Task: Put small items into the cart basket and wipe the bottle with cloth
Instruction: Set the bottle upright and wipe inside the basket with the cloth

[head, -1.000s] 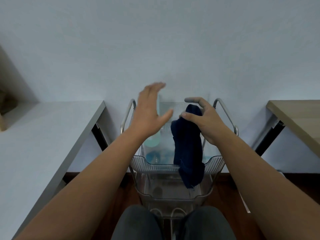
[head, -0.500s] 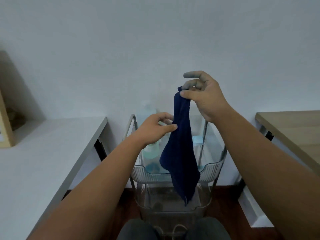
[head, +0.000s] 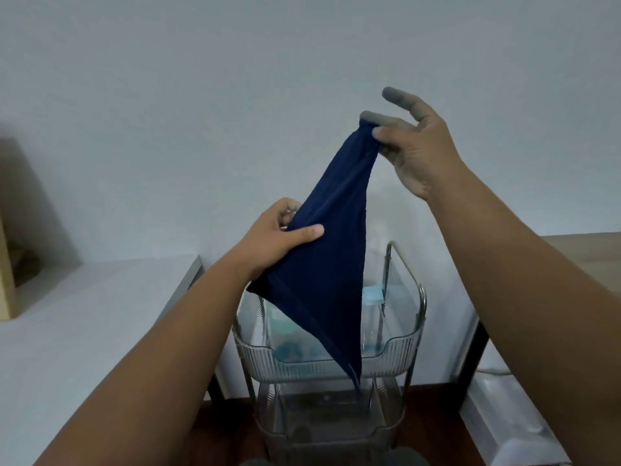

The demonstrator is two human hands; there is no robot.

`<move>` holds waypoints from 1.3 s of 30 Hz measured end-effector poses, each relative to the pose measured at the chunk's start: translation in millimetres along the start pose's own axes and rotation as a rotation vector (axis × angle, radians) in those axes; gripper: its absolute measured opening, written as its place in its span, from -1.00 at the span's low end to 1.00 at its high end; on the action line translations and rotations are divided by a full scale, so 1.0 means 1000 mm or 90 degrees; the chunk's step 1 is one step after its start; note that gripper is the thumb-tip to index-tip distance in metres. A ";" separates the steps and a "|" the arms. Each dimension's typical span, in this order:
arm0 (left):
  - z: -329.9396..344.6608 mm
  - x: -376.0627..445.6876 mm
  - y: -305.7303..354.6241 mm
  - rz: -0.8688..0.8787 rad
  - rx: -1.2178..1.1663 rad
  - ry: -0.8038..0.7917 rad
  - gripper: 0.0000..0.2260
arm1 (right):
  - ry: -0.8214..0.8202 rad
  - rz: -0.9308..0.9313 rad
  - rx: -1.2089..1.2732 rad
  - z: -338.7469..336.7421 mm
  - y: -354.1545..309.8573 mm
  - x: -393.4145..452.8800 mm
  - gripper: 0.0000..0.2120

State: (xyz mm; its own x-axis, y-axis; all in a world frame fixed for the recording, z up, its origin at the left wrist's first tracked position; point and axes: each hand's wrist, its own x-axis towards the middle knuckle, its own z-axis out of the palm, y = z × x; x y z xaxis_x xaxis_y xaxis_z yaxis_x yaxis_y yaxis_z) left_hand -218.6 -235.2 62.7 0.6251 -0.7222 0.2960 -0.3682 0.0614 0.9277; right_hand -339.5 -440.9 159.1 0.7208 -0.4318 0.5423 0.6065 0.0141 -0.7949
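A dark blue cloth hangs stretched in the air above the cart. My right hand pinches its top corner high up, with the other fingers spread. Lower and to the left, my left hand grips the cloth's left edge between thumb and fingers. Below stands the clear cart basket on a metal frame. Inside it I see pale blue and teal items, partly hidden by the cloth. A clear bottle shape behind the cloth is too hidden to make out.
A white table runs along the left, with a wooden box at its far end. A wood-topped table is at the right. Lower cart tiers sit over a dark wooden floor. The wall is close behind.
My right hand has lifted the cloth higher and to the right. My left hand has taken hold of the cloth's left edge and pulled it out, spreading it.
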 end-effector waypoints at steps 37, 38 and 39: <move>0.000 -0.034 -0.122 -0.139 0.733 -0.198 -0.73 | -0.345 0.144 -1.285 -0.063 0.164 -0.086 -0.80; 0.002 -0.038 -0.126 -0.102 0.750 -0.175 -0.70 | -0.367 0.163 -1.303 -0.061 0.173 -0.089 -0.81; 0.003 -0.042 -0.129 -0.062 0.763 -0.150 -0.70 | -0.373 0.200 -1.303 -0.060 0.182 -0.092 -0.82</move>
State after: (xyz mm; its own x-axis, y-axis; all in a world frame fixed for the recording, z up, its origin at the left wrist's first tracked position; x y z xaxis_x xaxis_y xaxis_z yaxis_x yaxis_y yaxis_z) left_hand -199.4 -214.3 -70.0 0.5917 -0.8029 0.0732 -0.8049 -0.5831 0.1102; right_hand -315.7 -452.5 -51.8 0.9356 -0.3495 0.0499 -0.3499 -0.8992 0.2628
